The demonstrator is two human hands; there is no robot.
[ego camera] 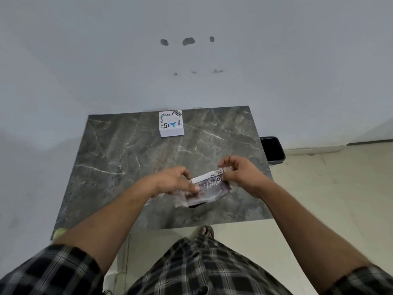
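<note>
A clear plastic bag [209,191] with purple print and a white label strip along its top edge sits over the near right part of a dark marble table [127,158]. My left hand [175,182] pinches the bag's left side with curled fingers. My right hand [240,169] pinches the right end of the white strip. Something dark shows under the bag's lower edge; what the bag holds is blurred.
A white box [171,124] with stickers stands at the table's far edge against the pale wall. A black bin [273,149] sits on the tiled floor to the right of the table. My foot [207,231] shows just below the table's near edge.
</note>
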